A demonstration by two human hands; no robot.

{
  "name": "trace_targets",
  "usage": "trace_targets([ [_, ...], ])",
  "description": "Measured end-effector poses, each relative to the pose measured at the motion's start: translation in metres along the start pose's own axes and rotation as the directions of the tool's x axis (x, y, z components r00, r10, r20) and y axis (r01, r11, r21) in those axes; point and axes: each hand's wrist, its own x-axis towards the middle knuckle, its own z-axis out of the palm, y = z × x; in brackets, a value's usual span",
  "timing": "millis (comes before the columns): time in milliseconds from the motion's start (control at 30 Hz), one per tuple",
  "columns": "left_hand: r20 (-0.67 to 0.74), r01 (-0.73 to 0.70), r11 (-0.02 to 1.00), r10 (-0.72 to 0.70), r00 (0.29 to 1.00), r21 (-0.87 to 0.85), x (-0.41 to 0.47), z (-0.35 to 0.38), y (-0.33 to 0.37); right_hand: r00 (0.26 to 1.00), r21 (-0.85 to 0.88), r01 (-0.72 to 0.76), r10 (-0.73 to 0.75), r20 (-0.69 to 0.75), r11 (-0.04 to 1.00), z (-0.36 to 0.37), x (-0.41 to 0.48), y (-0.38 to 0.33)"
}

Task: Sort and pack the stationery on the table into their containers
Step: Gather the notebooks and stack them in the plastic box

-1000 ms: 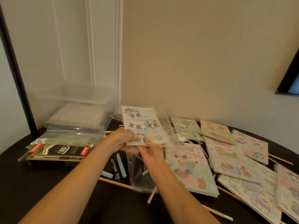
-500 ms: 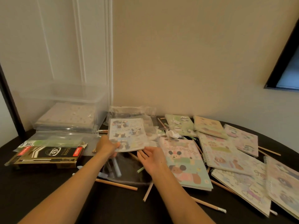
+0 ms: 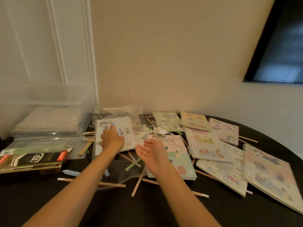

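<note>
Left hand (image 3: 112, 140) rests on the panda notebook (image 3: 127, 128); right hand (image 3: 152, 152) hovers just beside.

Both forearms bare, stretched forward side by side. Left hand (image 3: 113, 140) palm down, fingers laid flat and pointing away, nothing gripped. Right hand (image 3: 151, 151) just beside it, palm turned inward and up, fingers loosely straight, empty.

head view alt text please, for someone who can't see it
A person's left hand rests on a panda-print notebook on a dark table, while the right hand hovers open beside it. Pastel notebooks and wooden pencils lie scattered around, with a clear plastic bin and a black pen box at left.
</note>
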Motion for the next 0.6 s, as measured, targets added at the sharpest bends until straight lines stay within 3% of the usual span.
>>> trace_targets([
  [167, 0.054, -0.102, 0.985, 0.110, 0.992, -0.143, -0.022, 0.013, 0.048, 0.996, -0.085, 0.088, -0.087, 0.012, 0.992, -0.032, -0.015, -0.033],
  [367, 0.132, -0.220, 0.949, 0.253, 0.958, -0.225, -0.054, 0.042, 0.097, 0.963, -0.102, 0.210, -0.223, -0.149, 0.972, -0.087, -0.019, -0.075],
  [600, 0.354, -0.157, 0.948, 0.252, 0.901, -0.277, -0.071, 0.096, 0.140, 0.898, -0.160, 0.253, -0.293, -0.327, 0.954, -0.159, -0.001, -0.105],
])
